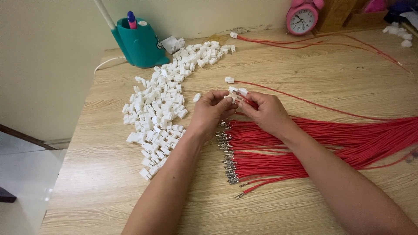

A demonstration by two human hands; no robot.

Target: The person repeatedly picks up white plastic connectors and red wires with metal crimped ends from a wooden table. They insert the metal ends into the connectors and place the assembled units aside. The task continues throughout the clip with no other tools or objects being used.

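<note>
Connector housing (232, 93) sits pinched in your left hand (209, 112) grip at desk centre; right hand (266, 114) grip pinches a red wire (248, 103) at its 3 o'clock. Looks mid-insertion: next, line up the terminal and push straight. Spare housings (159, 102) at 9 o'clock.

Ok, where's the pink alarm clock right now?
In the head view, the pink alarm clock stands at the far edge of the wooden table, right of centre against the wall, beyond both hands and right of the teal pen holder.
</note>
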